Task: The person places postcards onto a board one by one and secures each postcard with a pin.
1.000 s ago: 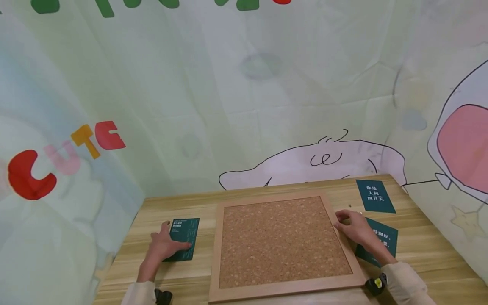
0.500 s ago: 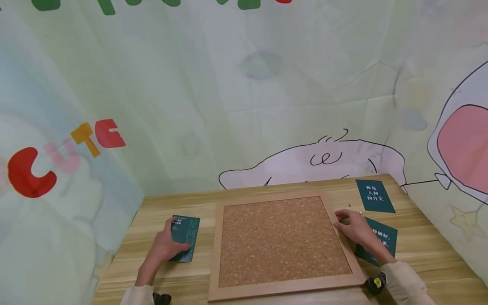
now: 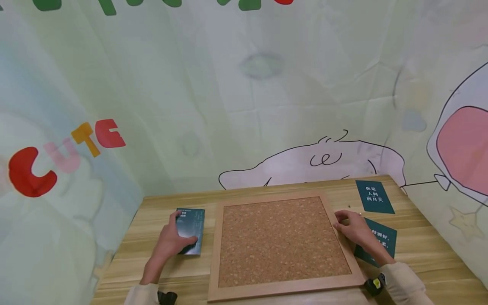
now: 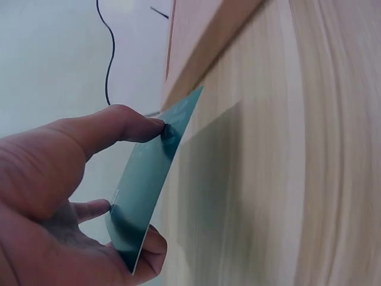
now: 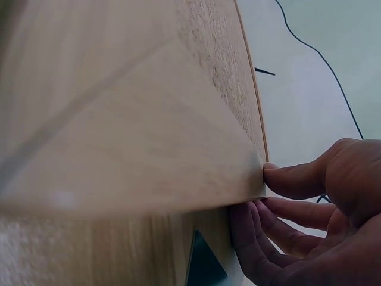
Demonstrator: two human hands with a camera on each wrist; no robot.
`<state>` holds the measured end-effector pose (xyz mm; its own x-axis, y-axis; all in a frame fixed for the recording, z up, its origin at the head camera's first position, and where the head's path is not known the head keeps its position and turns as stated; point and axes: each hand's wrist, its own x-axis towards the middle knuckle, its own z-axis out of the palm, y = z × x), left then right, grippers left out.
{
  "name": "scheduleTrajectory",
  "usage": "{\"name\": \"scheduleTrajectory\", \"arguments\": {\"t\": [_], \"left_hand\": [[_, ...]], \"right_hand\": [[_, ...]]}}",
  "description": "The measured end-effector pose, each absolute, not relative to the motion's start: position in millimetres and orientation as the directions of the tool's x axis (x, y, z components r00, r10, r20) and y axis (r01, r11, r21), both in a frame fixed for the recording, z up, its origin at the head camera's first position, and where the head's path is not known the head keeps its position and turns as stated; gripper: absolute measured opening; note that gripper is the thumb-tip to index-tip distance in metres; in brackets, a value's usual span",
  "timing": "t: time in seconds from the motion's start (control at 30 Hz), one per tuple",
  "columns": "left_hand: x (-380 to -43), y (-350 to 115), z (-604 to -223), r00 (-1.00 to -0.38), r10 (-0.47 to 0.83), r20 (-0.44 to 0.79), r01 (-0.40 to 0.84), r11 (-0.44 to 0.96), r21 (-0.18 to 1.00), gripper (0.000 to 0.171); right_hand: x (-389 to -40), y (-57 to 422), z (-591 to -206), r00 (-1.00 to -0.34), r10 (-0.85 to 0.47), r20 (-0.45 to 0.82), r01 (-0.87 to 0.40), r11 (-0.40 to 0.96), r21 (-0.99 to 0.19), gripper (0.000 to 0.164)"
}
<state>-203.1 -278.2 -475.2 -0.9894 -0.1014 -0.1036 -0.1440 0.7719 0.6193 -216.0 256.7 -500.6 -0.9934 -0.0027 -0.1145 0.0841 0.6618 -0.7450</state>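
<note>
A dark green card (image 3: 192, 228) with white print is held in my left hand (image 3: 167, 240), thumb and fingers at its edges. In the left wrist view the card (image 4: 146, 179) stands tilted off the table, casting a shadow beside it. My right hand (image 3: 355, 228) grips the right side of a wood-framed cork board (image 3: 282, 243). The right wrist view has the thumb on the frame's edge (image 5: 232, 173) and the other fingers beneath it.
The board lies on a wooden table (image 3: 156, 212). Two more green cards lie to its right: one at the back (image 3: 375, 197), and one (image 3: 386, 237) partly hidden by the right forearm. A printed curtain (image 3: 183, 106) hangs behind the table.
The left hand has closed on the green card, lifted it and shifted it slightly right and away from me. The right hand has stayed at the board's edge.
</note>
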Motion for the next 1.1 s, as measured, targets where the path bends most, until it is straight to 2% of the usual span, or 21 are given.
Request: {"name": "scheduleTrajectory", "arguments": {"t": [0.77, 1.1], "left_hand": [[-211, -208, -476, -0.999, -0.012, -0.050, -0.043, 0.733, 0.679, 0.104], [-209, -182, -483, -0.998, -0.004, -0.058, -0.042, 0.738, 0.673, 0.103]], "right_hand": [[-218, 259, -504, -0.995, -0.013, -0.096, 0.062, 0.677, -0.734, 0.040], [-216, 257, -503, -0.995, -0.004, -0.103, 0.073, 0.682, -0.727, 0.040]]}}
